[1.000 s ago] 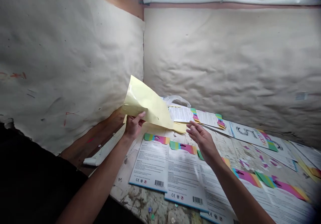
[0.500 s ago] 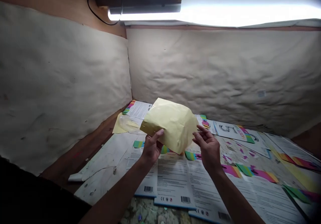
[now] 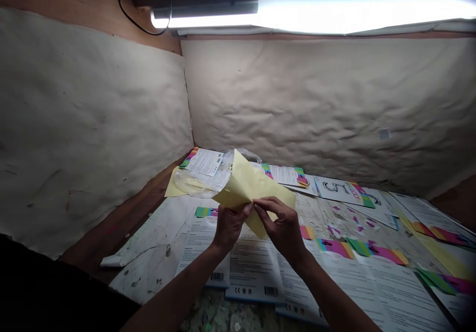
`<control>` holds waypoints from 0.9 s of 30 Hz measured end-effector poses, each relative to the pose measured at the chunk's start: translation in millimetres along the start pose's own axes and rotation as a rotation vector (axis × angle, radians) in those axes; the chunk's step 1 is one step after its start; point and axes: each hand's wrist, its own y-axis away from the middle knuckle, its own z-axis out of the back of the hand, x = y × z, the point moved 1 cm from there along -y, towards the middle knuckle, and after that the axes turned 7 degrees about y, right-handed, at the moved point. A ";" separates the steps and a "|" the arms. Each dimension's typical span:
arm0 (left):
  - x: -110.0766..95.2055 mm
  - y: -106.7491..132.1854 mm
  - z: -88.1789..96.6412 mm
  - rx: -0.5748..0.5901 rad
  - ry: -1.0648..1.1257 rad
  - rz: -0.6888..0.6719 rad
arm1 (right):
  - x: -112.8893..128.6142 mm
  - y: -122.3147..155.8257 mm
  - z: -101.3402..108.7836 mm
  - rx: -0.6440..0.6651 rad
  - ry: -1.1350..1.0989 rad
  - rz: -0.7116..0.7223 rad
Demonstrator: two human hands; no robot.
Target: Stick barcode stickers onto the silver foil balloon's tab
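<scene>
A pale yellow paper sheet (image 3: 247, 176) is held up above the work surface, creased where my fingers meet it. My left hand (image 3: 228, 228) grips its lower edge, thumb on top. My right hand (image 3: 280, 223) pinches the sheet right beside the left thumb, the fingertips of both hands almost touching. Clear crumpled plastic (image 3: 203, 181) lies behind the sheet at the left, partly over another yellow piece (image 3: 173, 186). Below my hands lie printed white cards (image 3: 255, 272) with coloured ends and barcodes.
More printed cards (image 3: 336, 191) lie along the back, one marked with a 5. Small purple scraps (image 3: 359, 223) are scattered on the stained table (image 3: 148, 252). Paper-covered walls (image 3: 316, 104) stand behind and at the left. A bright tube light (image 3: 208, 21) hangs overhead.
My right hand has moved left from the sheet's right side to pinch it beside my left thumb. The sheet has turned and folded, showing more clear plastic behind it.
</scene>
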 end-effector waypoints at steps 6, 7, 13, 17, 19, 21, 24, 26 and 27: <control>5.0 -1.4 3.8 -0.035 0.191 0.064 | -2.0 -7.1 -7.8 0.067 -0.012 0.009; 6.4 -1.9 4.4 -0.053 0.267 0.110 | -3.1 -7.2 -9.7 0.056 0.017 0.015; 10.3 -8.5 10.0 -0.255 0.509 0.328 | -10.7 -7.5 -16.3 0.047 0.170 0.085; 14.6 -11.7 12.3 -0.313 0.493 0.375 | -21.2 -12.1 -15.4 0.054 0.205 0.069; 17.3 -12.6 12.7 -0.323 0.495 0.383 | -30.5 -14.9 -13.6 0.059 0.226 0.043; 18.9 -12.9 12.5 -0.330 0.492 0.380 | -41.3 -17.3 -10.5 0.068 0.256 0.001; 18.7 -12.0 11.0 -0.287 0.487 0.357 | -52.5 -19.9 -4.0 0.079 0.302 -0.059; 17.3 -10.7 9.8 -0.250 0.485 0.345 | -51.4 -20.7 0.0 0.078 0.304 -0.050; 16.5 -10.0 9.3 -0.240 0.486 0.343 | -48.0 -20.8 1.4 0.079 0.295 -0.024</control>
